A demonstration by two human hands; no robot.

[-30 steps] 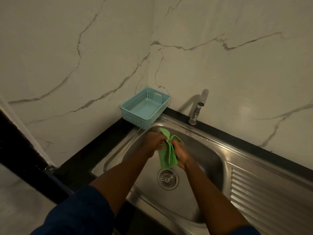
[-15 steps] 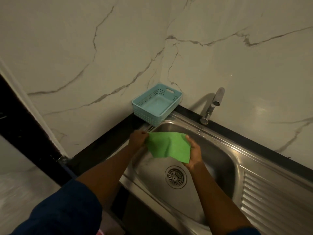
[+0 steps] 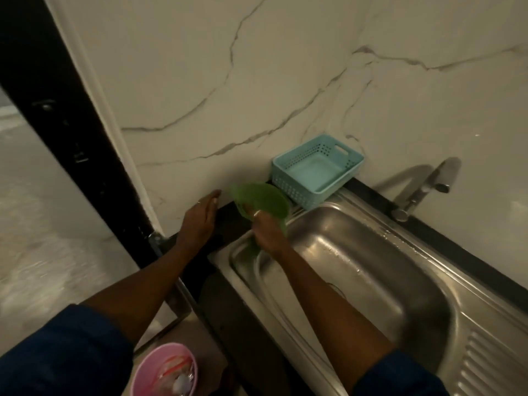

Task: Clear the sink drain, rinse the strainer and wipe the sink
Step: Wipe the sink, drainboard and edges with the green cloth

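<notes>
The right hand (image 3: 267, 230) is gripping the green cloth (image 3: 261, 202) at the sink's (image 3: 371, 270) far-left corner, near the blue basket (image 3: 315, 168). The left hand (image 3: 200, 217) is lying flat with fingers spread, holding nothing, on the dark surface (image 3: 225, 215) beside it.

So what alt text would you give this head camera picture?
A person's right hand presses a green cloth at the left rim of a stainless steel sink, while the open left hand rests on the black counter beside a light blue plastic basket.
</notes>
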